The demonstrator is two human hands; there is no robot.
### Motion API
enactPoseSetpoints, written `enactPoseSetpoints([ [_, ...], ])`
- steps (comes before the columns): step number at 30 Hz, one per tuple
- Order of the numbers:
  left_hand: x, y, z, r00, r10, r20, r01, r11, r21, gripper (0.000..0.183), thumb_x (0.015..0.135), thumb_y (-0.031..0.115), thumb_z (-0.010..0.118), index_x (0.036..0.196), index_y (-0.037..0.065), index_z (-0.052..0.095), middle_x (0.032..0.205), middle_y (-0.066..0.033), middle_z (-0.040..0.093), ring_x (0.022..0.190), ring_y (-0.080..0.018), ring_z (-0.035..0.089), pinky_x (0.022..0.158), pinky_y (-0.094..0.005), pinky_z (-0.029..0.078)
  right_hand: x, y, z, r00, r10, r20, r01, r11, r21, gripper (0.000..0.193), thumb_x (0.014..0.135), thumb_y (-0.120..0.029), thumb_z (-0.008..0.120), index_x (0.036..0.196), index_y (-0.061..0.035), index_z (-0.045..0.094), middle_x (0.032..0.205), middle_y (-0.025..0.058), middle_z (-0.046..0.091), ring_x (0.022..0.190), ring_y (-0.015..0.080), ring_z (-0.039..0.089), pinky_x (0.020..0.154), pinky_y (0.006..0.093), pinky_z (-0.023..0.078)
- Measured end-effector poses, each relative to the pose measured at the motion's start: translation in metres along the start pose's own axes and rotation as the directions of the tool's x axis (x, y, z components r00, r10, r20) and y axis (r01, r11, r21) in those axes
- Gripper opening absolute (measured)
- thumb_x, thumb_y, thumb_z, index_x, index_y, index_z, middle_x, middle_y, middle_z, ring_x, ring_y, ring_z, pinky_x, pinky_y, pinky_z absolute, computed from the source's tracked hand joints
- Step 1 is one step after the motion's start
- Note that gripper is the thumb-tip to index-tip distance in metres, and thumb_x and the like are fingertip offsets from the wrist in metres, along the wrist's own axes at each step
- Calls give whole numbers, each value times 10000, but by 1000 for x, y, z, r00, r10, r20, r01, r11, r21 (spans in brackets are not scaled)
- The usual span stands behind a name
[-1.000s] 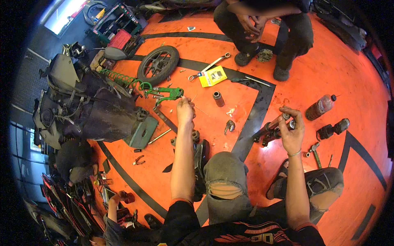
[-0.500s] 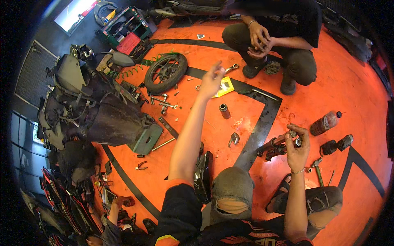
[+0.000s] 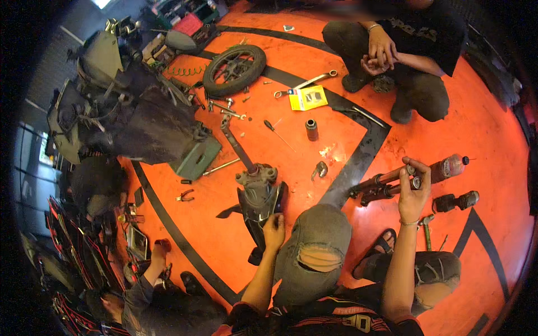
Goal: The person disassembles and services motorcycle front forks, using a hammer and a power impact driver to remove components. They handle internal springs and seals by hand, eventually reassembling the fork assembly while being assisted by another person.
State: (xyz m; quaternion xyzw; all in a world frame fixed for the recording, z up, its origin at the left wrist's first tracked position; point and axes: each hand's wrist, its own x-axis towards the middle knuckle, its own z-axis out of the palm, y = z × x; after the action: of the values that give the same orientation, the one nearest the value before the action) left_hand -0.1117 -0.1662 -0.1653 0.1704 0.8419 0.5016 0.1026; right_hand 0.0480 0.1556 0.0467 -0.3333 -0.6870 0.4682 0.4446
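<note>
My right hand (image 3: 413, 193) is wrapped round the upper ends of two motorcycle fork tubes (image 3: 386, 179), which lean away to the left over the floor. My left hand (image 3: 273, 231), fingers curled, is at the right edge of a black front fender (image 3: 260, 204). A steering stem (image 3: 240, 147) with its bracket extends from the fender's far end. Beyond my hands stands a small dark cylinder (image 3: 311, 130). A yellow packet (image 3: 308, 98) lies farther off, next to a large combination wrench (image 3: 316, 79). My left fingertips are partly hidden against the fender.
A partly stripped motorcycle (image 3: 145, 123) fills the left side, with a loose wheel (image 3: 234, 70) behind it. One person (image 3: 398, 61) squats ahead; another person's arm (image 3: 154, 269) shows at lower left. A bottle (image 3: 451, 167), a hammer (image 3: 427, 229) and pliers (image 3: 185, 196) lie about.
My left hand has drawn back from near the yellow packet to the fender, bringing the fender and stem into view. My right hand stays on the fork tubes. The view has shifted somewhat.
</note>
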Motion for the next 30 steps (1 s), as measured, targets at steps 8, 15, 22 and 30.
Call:
enactPoseSetpoints([
  [8, 160, -12, -79, 906, 31, -422, -107, 982, -159, 497, 901, 303, 677, 1221, -38, 510, 1171, -184, 554, 1087, -287, 539, 941, -382, 422, -7, 7, 10, 997, -71, 18, 72, 997, -14, 287, 934, -96, 614, 1194, -4, 536, 1157, 125, 628, 1066, 173, 572, 947, 330, 446],
  [15, 278, 38, -57, 979, -95, -182, 46, 966, -253, 366, 867, 308, 713, 1003, -17, 616, 871, -85, 650, 825, -187, 644, 731, -362, 517, -2, 8, 3, 997, -66, 44, 69, 995, -77, 293, 916, -86, 619, 1193, 0, 577, 1127, 97, 651, 1015, 157, 595, 897, 296, 469],
  [22, 297, 5, -46, 957, -185, -224, 69, 893, -445, 281, 892, 244, 669, 937, -27, 609, 806, -89, 652, 696, -163, 628, 680, -321, 511, -3, 11, 8, 995, -90, 31, 93, 992, -85, 290, 918, -83, 615, 1193, 0, 573, 1129, 116, 652, 1017, 169, 597, 917, 304, 461],
  [30, 299, -7, -36, 982, -107, -158, 18, 875, -483, 214, 874, 202, 676, 928, -2, 637, 794, -82, 661, 723, -158, 639, 674, -327, 528, -7, 17, 2, 988, -151, -15, 146, 972, -184, 284, 929, -72, 595, 1200, 3, 559, 1150, 136, 643, 1077, 194, 590, 959, 330, 454],
])
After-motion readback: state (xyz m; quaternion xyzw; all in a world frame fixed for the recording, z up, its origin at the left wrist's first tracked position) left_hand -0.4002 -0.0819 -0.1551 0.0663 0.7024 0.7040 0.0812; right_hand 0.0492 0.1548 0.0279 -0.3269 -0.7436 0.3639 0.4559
